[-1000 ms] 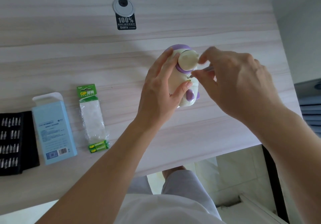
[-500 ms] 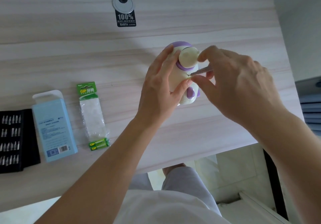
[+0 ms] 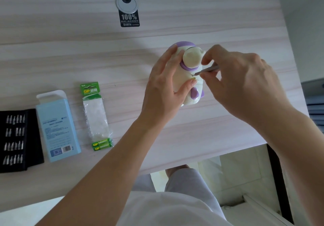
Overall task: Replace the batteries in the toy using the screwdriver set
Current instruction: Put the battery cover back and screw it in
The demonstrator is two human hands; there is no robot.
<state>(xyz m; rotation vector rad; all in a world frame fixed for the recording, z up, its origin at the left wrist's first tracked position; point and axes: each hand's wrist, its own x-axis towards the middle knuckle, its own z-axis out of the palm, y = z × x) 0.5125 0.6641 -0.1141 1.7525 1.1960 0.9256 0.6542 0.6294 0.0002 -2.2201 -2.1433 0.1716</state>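
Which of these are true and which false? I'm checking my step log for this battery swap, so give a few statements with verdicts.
The left hand grips the toy. True.
The right hand pinches the screwdriver, its tip at the toy. True.
The battery pack lies right of the toy. False: it lies left of it, beside the blue box.
The bit case is shut. False: it lies open, bits showing.

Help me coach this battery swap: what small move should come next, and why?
Probably twist the screwdriver with the right hand to work the screw. Its tip sits at that screw on the toy, which the left hand grips steady, and no removed cover is visible. Two green batteries lie in their pack.
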